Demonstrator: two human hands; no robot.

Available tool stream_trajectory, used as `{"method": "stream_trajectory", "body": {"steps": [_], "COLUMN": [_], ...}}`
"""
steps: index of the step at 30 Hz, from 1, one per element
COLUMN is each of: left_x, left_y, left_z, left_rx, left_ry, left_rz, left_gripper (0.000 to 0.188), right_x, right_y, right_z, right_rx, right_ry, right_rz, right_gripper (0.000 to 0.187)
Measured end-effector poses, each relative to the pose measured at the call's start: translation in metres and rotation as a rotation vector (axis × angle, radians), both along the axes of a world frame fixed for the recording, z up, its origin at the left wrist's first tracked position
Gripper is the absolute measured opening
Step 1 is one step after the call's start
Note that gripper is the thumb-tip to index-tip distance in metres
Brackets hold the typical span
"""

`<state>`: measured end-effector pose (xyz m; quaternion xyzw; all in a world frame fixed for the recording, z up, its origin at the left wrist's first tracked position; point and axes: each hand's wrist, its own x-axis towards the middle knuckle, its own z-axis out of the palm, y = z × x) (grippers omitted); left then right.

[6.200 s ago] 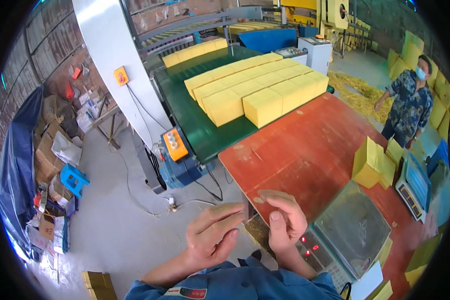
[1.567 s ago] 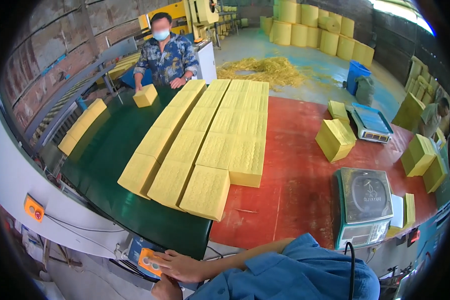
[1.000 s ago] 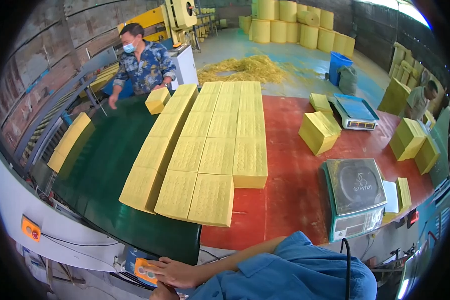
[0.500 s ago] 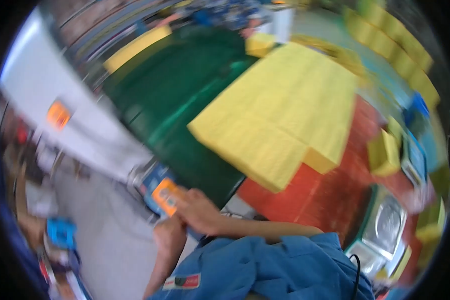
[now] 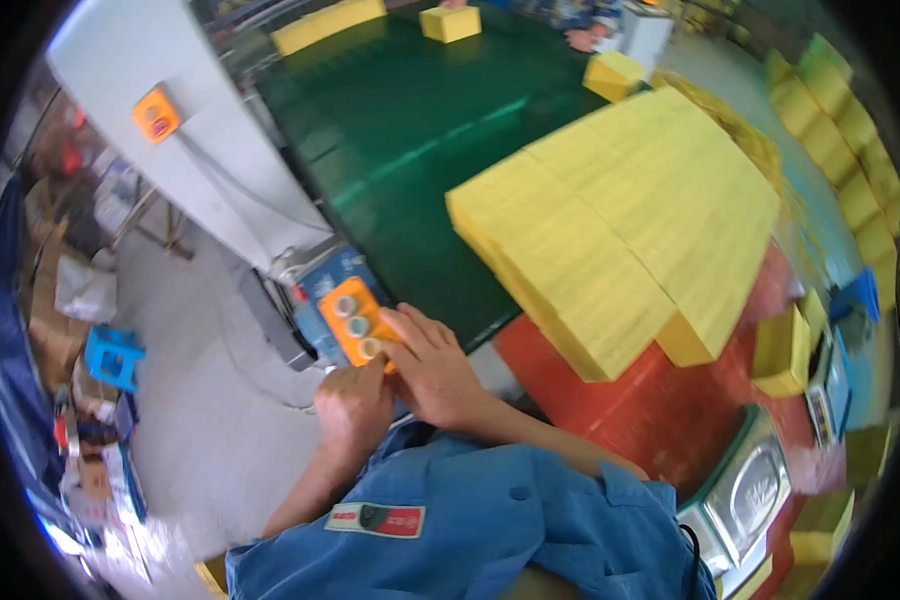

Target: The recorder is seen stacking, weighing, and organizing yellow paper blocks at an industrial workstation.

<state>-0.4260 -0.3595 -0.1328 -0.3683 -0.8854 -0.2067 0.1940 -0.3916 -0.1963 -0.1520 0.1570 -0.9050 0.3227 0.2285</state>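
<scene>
An orange push-button control box (image 5: 342, 301) with three round buttons lies before me, beside the near left corner of a green conveyor belt (image 5: 420, 250). My left hand (image 5: 355, 408) is closed round its lower end, the fingertips close to the lowest button. My right hand (image 5: 432, 368) rests against the box's right lower edge with its fingers stretched out and holds nothing. Whether a fingertip presses the lowest button, I cannot tell. Large yellow blocks (image 5: 620, 220) lie side by side to the right of my hands, partly over the belt.
A white column (image 5: 195, 160) carries another orange button box (image 5: 156, 115). A red surface (image 5: 610, 400) at right holds a metal-topped scale (image 5: 755, 490). At the belt's far end, another person's hand (image 5: 582, 40) shows near a yellow block (image 5: 452, 23). A blue stool (image 5: 115, 357) stands left.
The view has shifted and sharpened, so the scene sits differently. Both hands remain at the orange box. A yellow block with a hand at it now shows at the belt's far end.
</scene>
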Motion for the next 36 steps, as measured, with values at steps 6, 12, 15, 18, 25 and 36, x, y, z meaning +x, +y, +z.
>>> {"method": "stream_trajectory", "body": {"steps": [6,12,15,18,25,36], "left_x": [0.011,0.057,0.087,0.116,0.142,0.08], "left_y": [0.075,0.196,0.257,0.291,0.333,0.481], "left_z": [0.027,0.047,0.05,0.046,0.038,-0.013], "left_rx": [0.138,0.282,0.3,0.299,0.268,0.064], "left_ry": [0.005,-0.022,-0.046,-0.063,-0.059,-0.084], "left_rz": [-0.273,-0.728,-0.931,-0.978,-0.981,-0.998], "left_gripper": [0.015,0.01,0.008,0.008,0.006,0.025], "right_x": [0.042,0.123,0.165,0.197,0.228,0.201], "right_y": [0.047,0.118,0.16,0.185,0.217,0.312], "right_z": [0.013,0.036,0.037,0.034,0.026,0.007], "right_rx": [-0.095,-0.177,-0.105,-0.119,-0.118,-0.003], "right_ry": [0.104,0.21,0.267,0.26,0.252,0.281], "right_rz": [-0.226,-0.732,-0.929,-1.013,-1.095,-1.345], "right_gripper": [0.044,0.041,0.04,0.04,0.04,0.033]}}
